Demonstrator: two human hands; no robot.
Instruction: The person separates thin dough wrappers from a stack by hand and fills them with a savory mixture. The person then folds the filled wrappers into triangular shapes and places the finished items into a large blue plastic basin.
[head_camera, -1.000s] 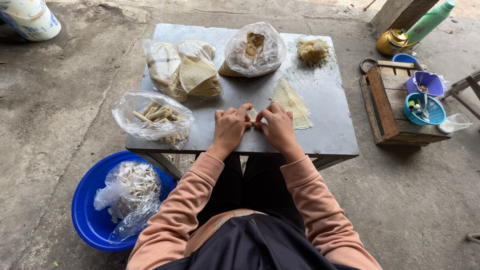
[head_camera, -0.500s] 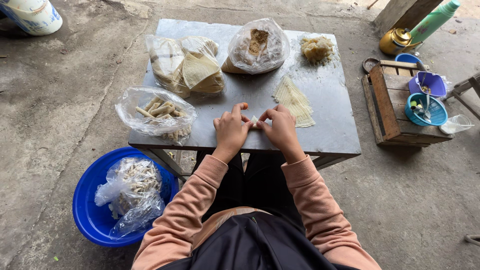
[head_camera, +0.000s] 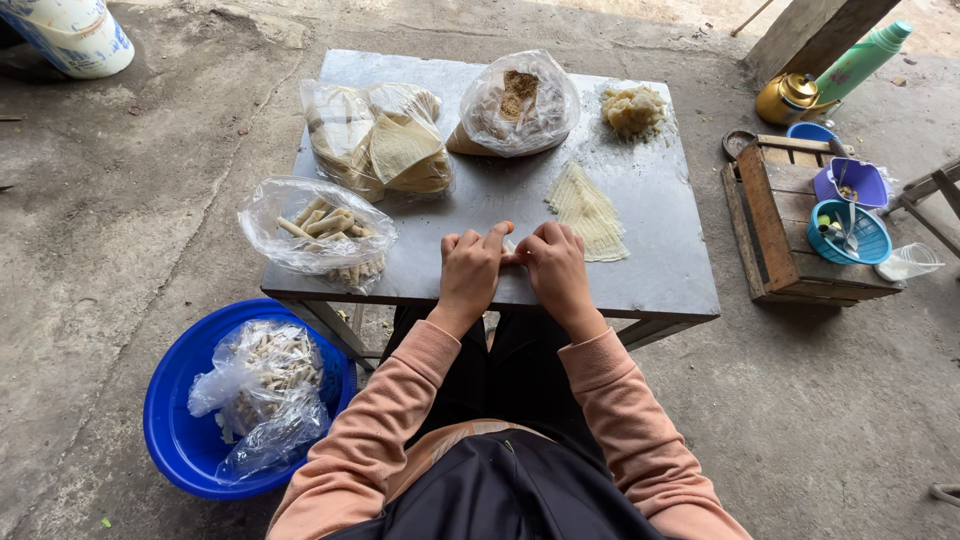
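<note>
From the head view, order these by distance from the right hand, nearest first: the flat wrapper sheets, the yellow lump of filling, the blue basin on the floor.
1. Flat wrapper sheets: on the table, just beyond the right hand.
2. Yellow lump of filling: at the table's far right corner.
3. Blue basin: on the floor, off the left side, past the left hand.

We see a small pale wrapper roll (head_camera: 512, 252), mostly hidden, pinched between our fingertips near the table's near edge; just right of it lies a thin cream stack of triangular wrapper sheets (head_camera: 588, 212), flat.
</note>
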